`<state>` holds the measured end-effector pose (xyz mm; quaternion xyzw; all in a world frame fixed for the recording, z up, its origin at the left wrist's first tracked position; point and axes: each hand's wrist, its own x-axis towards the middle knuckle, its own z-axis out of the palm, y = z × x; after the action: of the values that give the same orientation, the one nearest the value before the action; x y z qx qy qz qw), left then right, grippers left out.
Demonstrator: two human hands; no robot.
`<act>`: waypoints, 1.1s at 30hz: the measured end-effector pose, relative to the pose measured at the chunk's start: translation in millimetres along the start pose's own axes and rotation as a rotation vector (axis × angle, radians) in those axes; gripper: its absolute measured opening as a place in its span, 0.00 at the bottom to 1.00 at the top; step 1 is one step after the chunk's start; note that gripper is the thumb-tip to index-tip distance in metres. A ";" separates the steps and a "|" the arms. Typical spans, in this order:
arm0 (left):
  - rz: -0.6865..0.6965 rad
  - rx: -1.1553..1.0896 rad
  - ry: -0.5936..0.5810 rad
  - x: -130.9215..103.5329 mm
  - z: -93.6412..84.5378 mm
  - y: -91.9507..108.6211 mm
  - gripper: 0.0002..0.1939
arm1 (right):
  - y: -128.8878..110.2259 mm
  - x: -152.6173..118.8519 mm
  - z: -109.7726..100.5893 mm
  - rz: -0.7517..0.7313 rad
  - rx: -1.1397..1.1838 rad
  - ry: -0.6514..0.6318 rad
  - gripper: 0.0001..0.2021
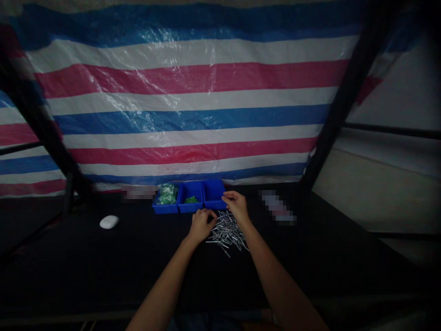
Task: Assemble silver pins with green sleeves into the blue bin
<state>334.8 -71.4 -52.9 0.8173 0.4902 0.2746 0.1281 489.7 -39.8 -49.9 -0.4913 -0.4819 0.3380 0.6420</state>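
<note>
Basically, metal pins (227, 232) lay heaped on the black table (103, 266), right before three blue bins (189, 197) for short reach. Left hand (200, 225) curled at the heap edge, right hand (236, 204) pinched over it; contents too small to tell.

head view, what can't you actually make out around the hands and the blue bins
Head view only:
- Right hand fingers: curled at the right blue bin; any held piece is too small.
- Left hand: covers what it touches beside the metal pins.
- Two table patches: blurred out.
- Green contents of the left bin: too dim.
</note>
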 end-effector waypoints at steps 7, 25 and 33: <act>0.054 -0.221 0.056 0.5 -4.7 2.8 0.07 | -13.5 -6.5 0.7 0.019 -0.011 -0.064 0.16; -0.028 -0.574 0.299 12.8 -27.0 -10.4 0.11 | -20.6 -21.3 10.4 0.108 -0.066 -0.632 0.12; -0.093 -0.660 0.236 14.5 -25.8 -13.1 0.13 | -29.3 -25.7 12.3 0.148 -0.088 -0.608 0.11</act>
<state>315.8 -54.0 -33.5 0.6714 0.4232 0.5044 0.3402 468.9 -67.8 -28.6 -0.4289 -0.6287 0.4940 0.4204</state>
